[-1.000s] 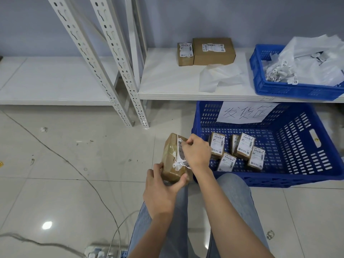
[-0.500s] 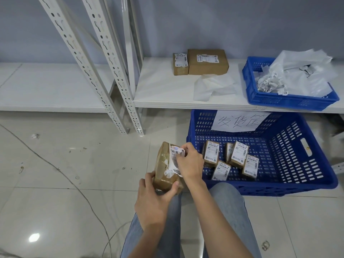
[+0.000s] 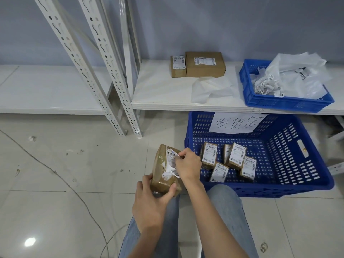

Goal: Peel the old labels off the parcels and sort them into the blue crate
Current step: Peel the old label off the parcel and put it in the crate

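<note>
From my remote view, a paper sign point(image 3: 236, 122) hand-lettered "发货筐" hangs on the far wall of the blue crate point(image 3: 290, 189) on the floor, where five small labelled parcels point(image 3: 237, 157) lie; their print is too small for me to read. The left hand point(image 3: 149, 205) grips the bottom of a brown taped parcel point(image 3: 162, 170), held tilted over the person's knee just left of the crate. The right hand point(image 3: 188, 165) pinches its white label point(image 3: 172, 162), torn and partly lifted, barcode showing with digits I cannot read whole. Two labelled boxes point(image 3: 204, 65) sit on the white shelf point(image 3: 163, 90) beside a smaller blue basket point(image 3: 286, 103) of crumpled white wrapping.
</note>
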Available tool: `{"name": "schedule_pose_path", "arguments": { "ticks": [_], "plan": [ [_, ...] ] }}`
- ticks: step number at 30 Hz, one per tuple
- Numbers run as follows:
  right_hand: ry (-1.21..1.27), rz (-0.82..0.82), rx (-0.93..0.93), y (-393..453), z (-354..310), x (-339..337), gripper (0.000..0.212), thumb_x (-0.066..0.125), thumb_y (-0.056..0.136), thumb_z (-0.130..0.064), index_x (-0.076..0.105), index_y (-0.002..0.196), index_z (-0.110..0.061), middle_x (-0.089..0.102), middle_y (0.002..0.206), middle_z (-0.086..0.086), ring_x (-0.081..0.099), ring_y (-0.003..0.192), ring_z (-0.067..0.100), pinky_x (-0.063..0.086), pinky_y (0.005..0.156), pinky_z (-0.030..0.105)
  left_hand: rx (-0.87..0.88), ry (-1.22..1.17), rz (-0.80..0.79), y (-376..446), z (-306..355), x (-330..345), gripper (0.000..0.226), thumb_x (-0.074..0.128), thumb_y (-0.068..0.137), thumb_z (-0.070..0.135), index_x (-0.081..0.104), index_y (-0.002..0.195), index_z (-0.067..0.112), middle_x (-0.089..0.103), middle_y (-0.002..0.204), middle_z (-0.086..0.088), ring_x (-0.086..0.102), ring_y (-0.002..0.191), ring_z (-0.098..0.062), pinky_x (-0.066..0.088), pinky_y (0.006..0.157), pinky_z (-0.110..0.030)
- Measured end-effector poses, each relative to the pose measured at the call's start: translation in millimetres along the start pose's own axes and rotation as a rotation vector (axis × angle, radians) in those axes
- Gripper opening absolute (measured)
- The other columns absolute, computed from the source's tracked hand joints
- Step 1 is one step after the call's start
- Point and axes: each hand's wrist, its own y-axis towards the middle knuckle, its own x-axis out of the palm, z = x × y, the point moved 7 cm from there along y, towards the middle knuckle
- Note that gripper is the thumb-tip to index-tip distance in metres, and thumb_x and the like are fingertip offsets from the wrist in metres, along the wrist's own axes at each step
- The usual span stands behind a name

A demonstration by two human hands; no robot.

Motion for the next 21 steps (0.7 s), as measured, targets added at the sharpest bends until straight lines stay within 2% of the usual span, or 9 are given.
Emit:
{"name": "schedule_pose_path", "arguments": {
  "ticks": [3,7,11,15,21],
  "plan": [
    [-0.019,-0.012,-0.019,1,-3,-4,0.009,0.059,0.092,-0.019,0.064,0.097,-0.013,0.066,0.093,-0.002,0.053,0.081,0.009,0.041,0.075,0.022,-0.001,0.009,0.002,0,0,0,0.069,0.057,0.061,0.079,0.046,0.111,0.032,0.052,0.097,0.013,0.06,0.083,-0.014,0.045,0.061,-0.03],
    [-0.008,-0.009,-0.039,0,-5,-6,0.007,0.059,0.09,-0.02,0.064,0.089,-0.015,0.063,0.083,-0.006,0.056,0.08,0.01,0.038,0.071,0.022,0.019,0.037,-0.003,-1,1,1,0.073,0.057,0.061,0.079,0.048,0.114,0.029,0.052,0.097,0.012,0.06,0.084,-0.015,0.043,0.059,-0.028],
    [-0.011,0.007,-0.067,-4,-8,-6,0.01,0.06,0.091,-0.023,0.065,0.089,-0.015,0.06,0.079,-0.008,0.052,0.071,0.005,0.032,0.058,0.016,0.01,0.054,-0.014,-1,1,1,0.073,0.058,0.062,0.077,0.048,0.117,0.029,0.052,0.099,0.011,0.06,0.087,-0.015,0.042,0.061,-0.028],
    [0.033,0.031,-0.051,-7,-7,-5,0.014,0.06,0.09,-0.027,0.063,0.082,-0.016,0.059,0.072,-0.008,0.053,0.069,0.006,0.037,0.067,0.022,0.01,0.055,-0.018,-1,0,1,0.074,0.057,0.062,0.077,0.047,0.116,0.029,0.051,0.098,0.01,0.059,0.086,-0.015,0.042,0.061,-0.028],
    [0.096,0.049,-0.014,-11,-4,-5,0.021,0.061,0.088,-0.025,0.056,0.069,-0.018,0.054,0.062,-0.009,0.049,0.063,0.007,0.035,0.067,0.026,0.001,0.055,-0.023,-1,0,2,0.076,0.056,0.062,0.076,0.048,0.119,0.027,0.053,0.1,0.009,0.061,0.089,-0.016,0.044,0.064,-0.028]
  ]
}}
